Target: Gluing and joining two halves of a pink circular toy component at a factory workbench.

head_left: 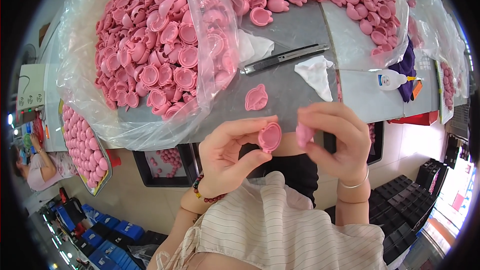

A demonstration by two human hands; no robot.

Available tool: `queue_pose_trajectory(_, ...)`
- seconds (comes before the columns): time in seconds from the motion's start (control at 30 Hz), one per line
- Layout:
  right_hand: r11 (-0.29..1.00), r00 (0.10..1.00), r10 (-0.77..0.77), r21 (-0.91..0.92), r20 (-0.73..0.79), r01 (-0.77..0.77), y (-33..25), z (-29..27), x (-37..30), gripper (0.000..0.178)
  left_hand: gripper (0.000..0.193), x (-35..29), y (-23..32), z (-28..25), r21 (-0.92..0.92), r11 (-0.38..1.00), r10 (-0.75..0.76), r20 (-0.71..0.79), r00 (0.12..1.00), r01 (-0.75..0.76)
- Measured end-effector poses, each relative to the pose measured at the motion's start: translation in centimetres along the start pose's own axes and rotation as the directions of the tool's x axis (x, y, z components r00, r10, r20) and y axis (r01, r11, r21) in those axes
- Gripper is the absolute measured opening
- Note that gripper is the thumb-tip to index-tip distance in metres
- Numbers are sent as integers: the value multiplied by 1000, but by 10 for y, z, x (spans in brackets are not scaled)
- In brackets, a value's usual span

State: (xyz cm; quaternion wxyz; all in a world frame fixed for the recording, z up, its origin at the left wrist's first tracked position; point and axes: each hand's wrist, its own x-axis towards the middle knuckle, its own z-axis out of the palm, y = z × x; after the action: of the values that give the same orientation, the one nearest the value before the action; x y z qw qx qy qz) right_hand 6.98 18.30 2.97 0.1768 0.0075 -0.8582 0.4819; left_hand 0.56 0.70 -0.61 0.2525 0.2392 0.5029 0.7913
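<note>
Between the thumb and fingers of my left hand point(227, 152) is a pink plastic shell half point(270, 137), its hollow side showing. Just to the right, my right hand point(337, 142) pinches another pink plastic piece point(304, 133), partly covered by the fingers and a little blurred. The two pieces are apart, held over the table's near edge. A single flat pink piece point(256, 97) lies on the grey table beyond my left hand. Farther off rest a black utility knife point(286, 58) and a crumpled white cloth point(316, 76).
A clear plastic bag point(82, 95) heaped with pink shells point(150, 45) fills the left of the table; more pink shells point(370, 15) lie at the far right. A white glue bottle point(391, 80) is beside a purple cloth point(406, 67). Trays of pink parts point(85, 145) stand left. Another person point(47, 167) sits left.
</note>
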Motion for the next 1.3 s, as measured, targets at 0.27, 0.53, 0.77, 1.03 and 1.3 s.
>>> queue_pose_trajectory(0.27, 972, 976, -217, 82, -27, 218, 8, 14, 1, 31, 34, 3, -2, 7, 148, 988, 36, 18, 999, -38)
queue_pose_trajectory(0.53, 986, 987, -139, 77, -81, 145, 7, 20, -8, 31, 36, 6, -1, 7, 189, 982, 23, 55, 998, -33)
queue_pose_trajectory(0.77, 895, 908, -418, -179, -21, 408, 4, 20, -17, 26, 48, 10, -2, 4, -15, 998, -56, 60, 997, 57)
queue_pose_trajectory(1.03, 885, 656, -289, -456, -698, -96, 41, -25, -48, 27, 41, 14, 1, -1, -87, 996, 13, 124, 992, -2)
queue_pose_trajectory(1.3, 853, 596, -75, -361, -800, -378, 72, -72, -24, 42, 59, 15, 0, 0, -412, 875, -249, 67, 966, 254)
